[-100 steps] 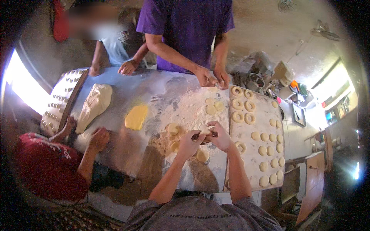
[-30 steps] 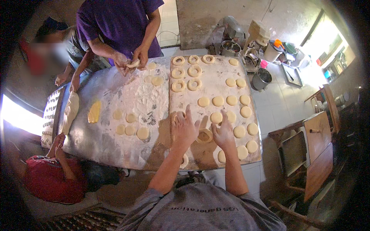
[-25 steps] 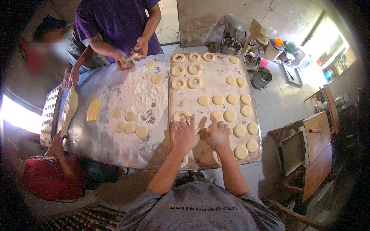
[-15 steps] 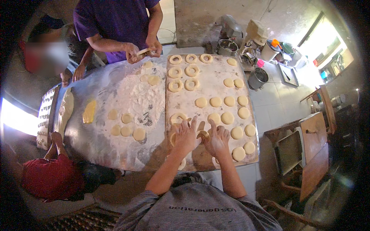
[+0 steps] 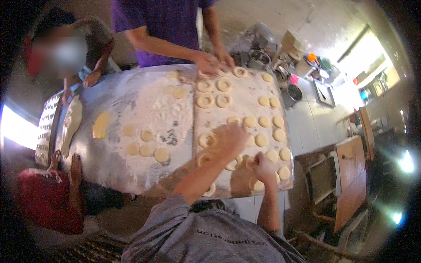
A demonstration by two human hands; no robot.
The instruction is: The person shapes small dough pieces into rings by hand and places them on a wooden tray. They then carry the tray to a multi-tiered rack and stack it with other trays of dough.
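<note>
My left hand (image 5: pixel 237 136), smeared by motion, reaches over the flat dough rounds in the middle of the floured board (image 5: pixel 215 117); its fingers cannot be made out. To its right and nearer me, my right hand (image 5: pixel 264 167) is closed with curled fingers, and whatever is in them is hidden. A dough piece (image 5: pixel 231 165) lies between my hands, partly covered. Just below my right hand lies a dough round (image 5: pixel 257 185). More dough rounds (image 5: pixel 261 140) sit to the right, and a dough ring (image 5: pixel 208 140) lies left of my left forearm.
Across the table a person in a purple shirt (image 5: pixel 162 30) has both hands by the far dough rings (image 5: pixel 223 85). Floured metal table (image 5: pixel 114 171) on the left carries dough rounds (image 5: pixel 161 154), a yellow lump (image 5: pixel 101 126) and a long dough strip (image 5: pixel 71 125). Two other people stand at the left.
My hands have parted from the dough piece between them: the left went forward and right, the right moved right and curled shut. The purple-shirted person's hands came down to the board's far edge.
</note>
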